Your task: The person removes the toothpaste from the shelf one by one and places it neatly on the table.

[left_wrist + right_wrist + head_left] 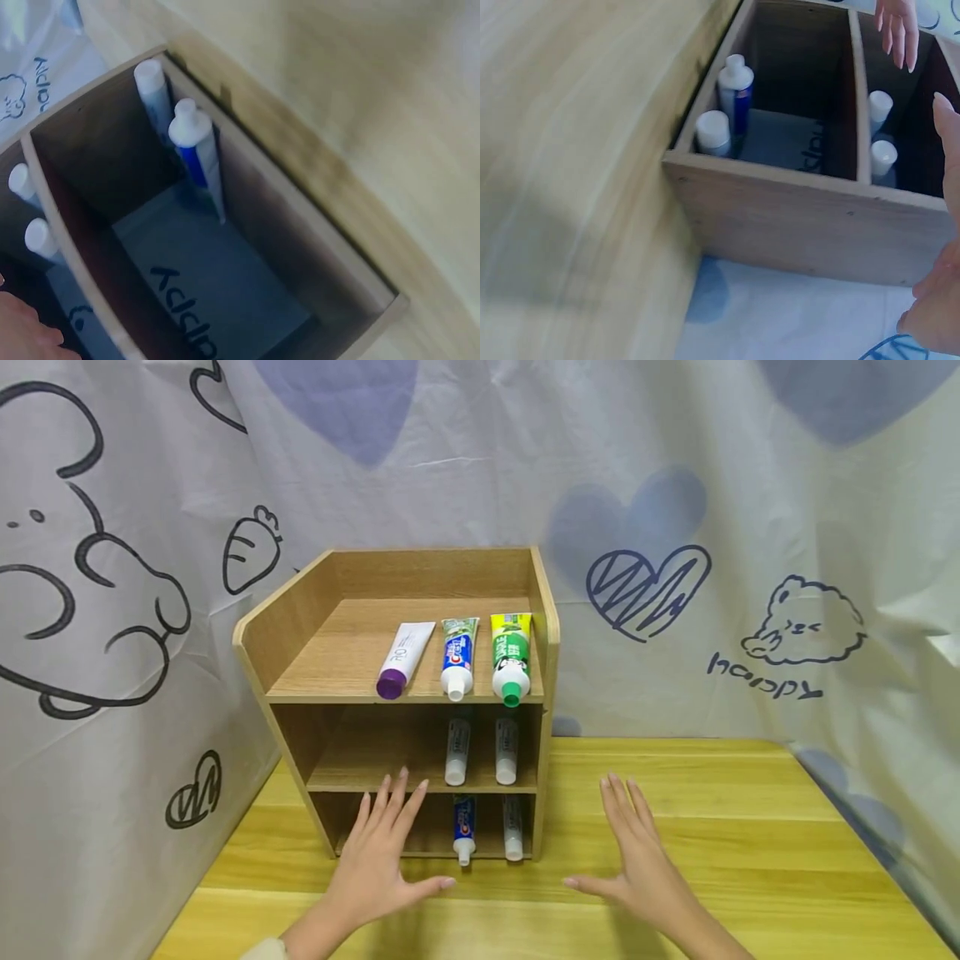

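Observation:
A three-tier wooden shelf unit [296, 622] stands on a wooden table [712, 827]. On its top lie a white tube with a purple cap [403, 660], a Crest tube [458, 657] and a green tube [511, 658]. The middle tier holds two white-capped tubes [457, 752], and so does the bottom tier [464, 828]. My left hand [378, 860] hovers open, fingers spread, in front of the bottom tier's left part. To the right of the shelf my right hand [637, 860] is open above the table. Neither holds anything. The left wrist view shows the bottom tubes [196, 146] from close up.
A white curtain [750, 527] printed with hearts and cartoon figures hangs behind and on both sides. The shelf's left halves hold no tubes. Its side panel [802, 217] fills the right wrist view, with the table edge on the left.

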A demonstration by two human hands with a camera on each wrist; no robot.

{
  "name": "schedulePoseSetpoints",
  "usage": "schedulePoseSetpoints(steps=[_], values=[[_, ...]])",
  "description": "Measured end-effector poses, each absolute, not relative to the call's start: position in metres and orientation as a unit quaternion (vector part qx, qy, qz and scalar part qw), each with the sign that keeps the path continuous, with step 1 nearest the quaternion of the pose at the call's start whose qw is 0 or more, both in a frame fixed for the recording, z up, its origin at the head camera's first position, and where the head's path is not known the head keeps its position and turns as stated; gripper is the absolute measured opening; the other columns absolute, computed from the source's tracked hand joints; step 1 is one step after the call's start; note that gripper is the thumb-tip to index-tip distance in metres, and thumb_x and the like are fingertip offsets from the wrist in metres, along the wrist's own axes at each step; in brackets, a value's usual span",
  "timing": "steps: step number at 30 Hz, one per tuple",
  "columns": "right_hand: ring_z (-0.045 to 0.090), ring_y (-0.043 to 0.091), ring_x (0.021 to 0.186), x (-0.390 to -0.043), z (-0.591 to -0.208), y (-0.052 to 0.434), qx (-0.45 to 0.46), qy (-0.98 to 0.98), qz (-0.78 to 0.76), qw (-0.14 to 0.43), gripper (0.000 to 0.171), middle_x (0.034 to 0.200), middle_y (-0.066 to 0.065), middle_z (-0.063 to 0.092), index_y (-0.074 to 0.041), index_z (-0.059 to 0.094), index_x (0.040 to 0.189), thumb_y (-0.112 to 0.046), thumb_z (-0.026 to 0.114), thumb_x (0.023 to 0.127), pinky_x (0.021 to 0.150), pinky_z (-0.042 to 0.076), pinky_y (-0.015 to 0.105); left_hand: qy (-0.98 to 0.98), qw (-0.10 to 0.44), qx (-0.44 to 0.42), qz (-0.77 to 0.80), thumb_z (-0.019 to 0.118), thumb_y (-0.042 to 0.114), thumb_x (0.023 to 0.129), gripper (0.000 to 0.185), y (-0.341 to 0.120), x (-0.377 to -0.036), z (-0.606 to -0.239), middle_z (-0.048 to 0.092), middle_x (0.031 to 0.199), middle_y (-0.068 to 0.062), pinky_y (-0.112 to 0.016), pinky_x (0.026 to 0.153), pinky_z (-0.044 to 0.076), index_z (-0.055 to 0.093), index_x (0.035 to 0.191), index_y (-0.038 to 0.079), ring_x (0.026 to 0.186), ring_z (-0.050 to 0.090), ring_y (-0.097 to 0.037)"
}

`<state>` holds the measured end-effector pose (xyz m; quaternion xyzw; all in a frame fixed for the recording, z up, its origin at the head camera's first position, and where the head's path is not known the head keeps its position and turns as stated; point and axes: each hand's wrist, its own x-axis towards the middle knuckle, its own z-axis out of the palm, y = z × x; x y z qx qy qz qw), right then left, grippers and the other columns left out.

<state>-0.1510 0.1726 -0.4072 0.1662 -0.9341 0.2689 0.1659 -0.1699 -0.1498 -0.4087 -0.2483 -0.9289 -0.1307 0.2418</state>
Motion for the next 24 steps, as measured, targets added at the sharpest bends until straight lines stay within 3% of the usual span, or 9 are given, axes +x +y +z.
schedulePoseSetpoints(steps=[4, 7, 10, 15, 19, 22, 24], values=[[0.017, 0.038, 0.139, -0.155, -0.396, 0.165, 0.191, -0.911, 0.293, 0.220, 0.114, 0.152, 0.017, 0.020, -0.011, 0.010, 0.150, -0.050, 0.075, 0.065, 0.102, 0.028, 0.060, -0.912, 0.254, -0.272, -0.172, 0.039, 0.081, 0.072, 0.102, -0.156, -0.172, -0.397, 0.025, 0.150, -0.019, -0.059, 0.103, 0.030, 0.027, 0.146, 0.011, 0.132, 0.034, -0.041], [0.030, 0.039, 0.133, -0.160, -0.389, 0.159, 0.224, -0.878, 0.301, 0.298, 0.104, 0.147, 0.019, 0.030, -0.003, 0.021, 0.147, -0.054, 0.069, 0.069, 0.110, 0.026, 0.035, -0.898, 0.265, -0.284, -0.205, 0.046, 0.077, 0.073, 0.099, -0.161, -0.173, -0.387, 0.027, 0.150, -0.017, -0.056, 0.102, 0.032, 0.030, 0.145, 0.011, 0.130, 0.038, -0.041], [0.040, 0.042, 0.125, -0.166, -0.380, 0.153, 0.261, -0.835, 0.312, 0.370, 0.095, 0.141, 0.022, 0.039, 0.002, 0.032, 0.142, -0.056, 0.062, 0.073, 0.109, 0.020, 0.017, -0.885, 0.278, -0.288, -0.237, 0.051, 0.073, 0.073, 0.096, -0.166, -0.175, -0.377, 0.030, 0.148, -0.018, -0.057, 0.098, 0.036, 0.032, 0.144, 0.012, 0.127, 0.040, -0.044], [0.050, 0.044, 0.115, -0.173, -0.363, 0.141, 0.287, -0.789, 0.328, 0.434, 0.084, 0.131, 0.025, 0.049, 0.007, 0.043, 0.133, -0.054, 0.060, 0.078, 0.106, 0.027, 0.018, -0.861, 0.315, -0.290, -0.274, 0.057, 0.067, 0.074, 0.089, -0.175, -0.179, -0.358, 0.038, 0.144, -0.018, -0.056, 0.089, 0.045, 0.039, 0.141, 0.011, 0.122, 0.046, -0.043], [0.054, 0.044, 0.112, -0.177, -0.349, 0.132, 0.282, -0.771, 0.345, 0.455, 0.081, 0.124, 0.029, 0.053, 0.012, 0.048, 0.126, -0.056, 0.054, 0.082, 0.105, 0.031, 0.020, -0.829, 0.376, -0.303, -0.284, 0.056, 0.064, 0.077, 0.083, -0.182, -0.184, -0.345, 0.047, 0.138, -0.017, -0.027, 0.103, 0.039, 0.046, 0.135, 0.006, 0.117, 0.052, -0.038], [0.055, 0.044, 0.110, -0.181, -0.338, 0.125, 0.281, -0.757, 0.356, 0.470, 0.077, 0.121, 0.029, 0.055, 0.013, 0.051, 0.123, -0.053, 0.055, 0.083, 0.103, 0.034, 0.020, -0.802, 0.419, -0.307, -0.295, 0.054, 0.064, 0.078, 0.082, -0.186, -0.188, -0.336, 0.052, 0.132, -0.018, -0.008, 0.103, 0.027, 0.051, 0.131, 0.002, 0.123, 0.050, -0.021], [0.055, 0.044, 0.110, -0.184, -0.332, 0.120, 0.282, -0.746, 0.365, 0.481, 0.073, 0.120, 0.028, 0.056, 0.012, 0.053, 0.122, -0.050, 0.058, 0.083, 0.101, 0.036, 0.022, -0.785, 0.446, -0.305, -0.304, 0.056, 0.062, 0.078, 0.079, -0.189, -0.190, -0.329, 0.055, 0.128, -0.019, -0.009, 0.102, 0.030, 0.053, 0.128, 0.001, 0.124, 0.047, -0.008]])
